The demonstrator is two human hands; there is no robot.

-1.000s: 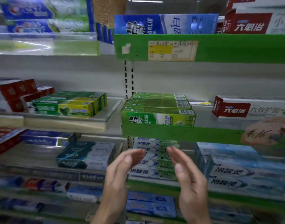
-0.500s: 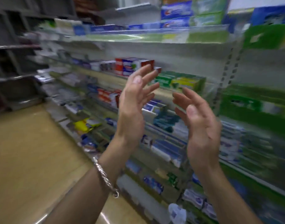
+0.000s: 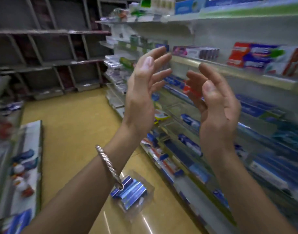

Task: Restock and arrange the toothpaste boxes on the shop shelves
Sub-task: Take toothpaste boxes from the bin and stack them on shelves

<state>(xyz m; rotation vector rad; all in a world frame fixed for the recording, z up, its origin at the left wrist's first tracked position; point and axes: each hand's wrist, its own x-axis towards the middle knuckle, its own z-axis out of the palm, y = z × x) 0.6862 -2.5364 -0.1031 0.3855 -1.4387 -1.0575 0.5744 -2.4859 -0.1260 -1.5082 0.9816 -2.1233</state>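
Toothpaste boxes [image 3: 261,55] on the shop shelves [image 3: 229,70], right of both hands | left hand [image 3: 141,92] and right hand [image 3: 217,107] empty, fingers spread, palms facing | wrapped blue pack [image 3: 129,193] on floor below left hand | risk: view blurred, a reach may knock boxes off.

Shop shelves [image 3: 229,71] to the right of the hands: heavy motion blur, box print unreadable, brands cannot be told. Red and blue toothpaste boxes [image 3: 256,56] above the right hand [image 3: 217,108]: cut by the right edge, lettering smeared. Left hand [image 3: 141,92] covers the shelf stock behind it; fingertips blurred. Clear-wrapped blue pack [image 3: 129,193] on the floor below the left wrist: partly hidden by the bracelet [image 3: 107,164] and forearm, count unclear. Low shelf [image 3: 31,166] far left of the hands: cut by the left edge, items only coloured smears. Both forearms cut by the bottom edge.
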